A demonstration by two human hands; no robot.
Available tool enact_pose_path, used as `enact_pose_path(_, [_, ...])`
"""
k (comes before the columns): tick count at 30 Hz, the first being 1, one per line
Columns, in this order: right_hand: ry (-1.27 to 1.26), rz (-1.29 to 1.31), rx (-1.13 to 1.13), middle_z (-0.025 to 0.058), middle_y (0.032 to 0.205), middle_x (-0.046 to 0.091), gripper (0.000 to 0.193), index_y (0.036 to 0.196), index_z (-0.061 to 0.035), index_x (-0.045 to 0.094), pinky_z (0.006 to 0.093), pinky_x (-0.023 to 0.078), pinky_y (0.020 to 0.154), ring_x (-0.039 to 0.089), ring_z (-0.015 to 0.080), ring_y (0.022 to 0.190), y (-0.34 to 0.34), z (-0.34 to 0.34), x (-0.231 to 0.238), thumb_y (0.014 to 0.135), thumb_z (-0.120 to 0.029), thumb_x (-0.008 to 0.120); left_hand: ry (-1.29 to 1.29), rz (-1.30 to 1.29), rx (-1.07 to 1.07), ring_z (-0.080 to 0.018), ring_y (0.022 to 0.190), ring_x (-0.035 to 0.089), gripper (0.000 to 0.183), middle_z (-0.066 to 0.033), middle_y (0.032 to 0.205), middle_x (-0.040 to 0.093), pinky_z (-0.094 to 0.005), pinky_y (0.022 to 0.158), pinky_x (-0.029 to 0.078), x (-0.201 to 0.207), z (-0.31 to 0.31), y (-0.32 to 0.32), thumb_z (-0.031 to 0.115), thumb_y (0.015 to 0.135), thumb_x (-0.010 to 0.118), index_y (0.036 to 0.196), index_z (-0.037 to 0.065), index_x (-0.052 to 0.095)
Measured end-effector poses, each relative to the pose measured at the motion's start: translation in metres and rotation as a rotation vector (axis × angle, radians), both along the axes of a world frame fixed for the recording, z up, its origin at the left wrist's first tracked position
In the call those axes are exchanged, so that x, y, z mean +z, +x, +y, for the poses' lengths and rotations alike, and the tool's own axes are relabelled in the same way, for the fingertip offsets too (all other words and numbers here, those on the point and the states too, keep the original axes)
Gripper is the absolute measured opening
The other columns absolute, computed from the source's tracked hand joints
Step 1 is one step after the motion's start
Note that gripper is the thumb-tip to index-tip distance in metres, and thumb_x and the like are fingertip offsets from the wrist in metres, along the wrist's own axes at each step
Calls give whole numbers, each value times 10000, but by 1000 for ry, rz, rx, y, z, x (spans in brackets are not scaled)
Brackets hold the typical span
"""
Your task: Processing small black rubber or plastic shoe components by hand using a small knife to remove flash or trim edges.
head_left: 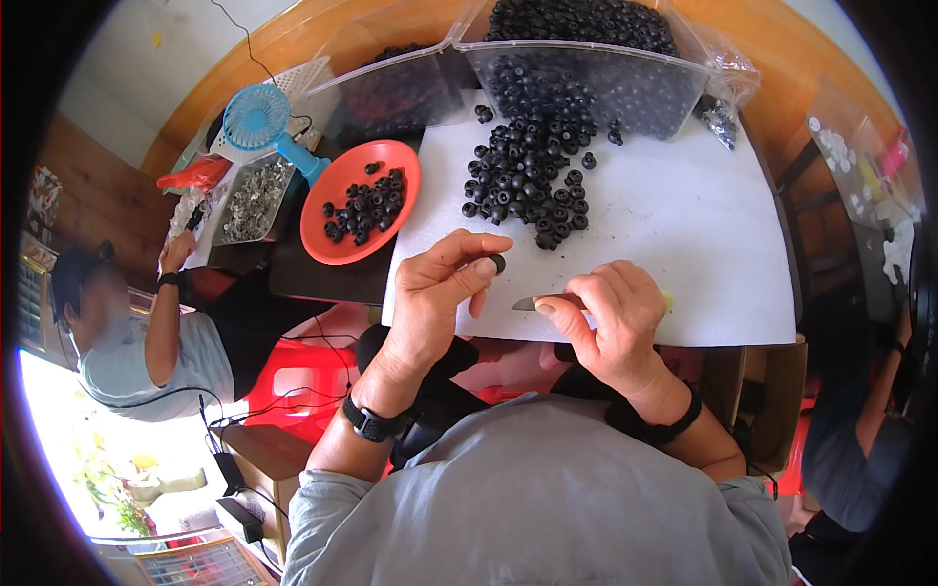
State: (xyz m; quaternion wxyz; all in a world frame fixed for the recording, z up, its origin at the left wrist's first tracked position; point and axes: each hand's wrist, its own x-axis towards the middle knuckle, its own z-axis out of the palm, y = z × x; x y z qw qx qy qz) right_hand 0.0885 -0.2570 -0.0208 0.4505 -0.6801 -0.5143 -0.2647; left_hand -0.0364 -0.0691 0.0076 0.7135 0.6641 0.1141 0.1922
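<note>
Between the thumb and fingers of my left hand (445, 283) is a small round black part (498, 263), mostly covered by the fingertips. My right hand (616, 313) grips a small knife (532, 303), its short blade pointing left toward the black part without touching it. Both hands are over the near edge of a white sheet (684, 234). Beyond them lies a loose pile of the same black parts (532, 171), some showing a ring-shaped opening. To the left, an orange-red plate (322, 239) holds more of these parts.
At the back stands a clear plastic bin (596, 88) full of black parts, with another bin (391, 98) beside it. A blue fan (259, 119) and a tray of small metallic pieces (256, 200) are at left. Other people sit on both sides; one (161, 342) is at left.
</note>
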Motion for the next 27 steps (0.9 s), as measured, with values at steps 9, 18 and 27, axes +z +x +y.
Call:
enact_pose_path(9, [31,361,44,57,675,609,254,814,-66,628,376,441,520,590,237,588,-2,6,18,917,-171,836,-579,-112,-151,-178,861,658,293,-121,1068,700,-301,614,534,-14,-11,-6,70,1059,656,1322,-54,693])
enact_pose_path(18, [-13,234,-23,36,665,584,312,785,-76,598,373,420,507,559,223,562,-1,12,11,899,-203,859,-582,-88,-166,-222,907,696,297,-171,1080,714,-325,616,560,-17,-15,-5,57,1061,635,1326,-71,678])
enact_pose_path(27, [4,247,-48,39,697,616,285,811,-66,622,363,433,512,571,221,571,-1,12,8,893,-192,864,-619,-111,-170,-248,916,693,301,-187,1072,712,-344,663,575,-22,-14,-3,39,1065,616,1342,-61,675])
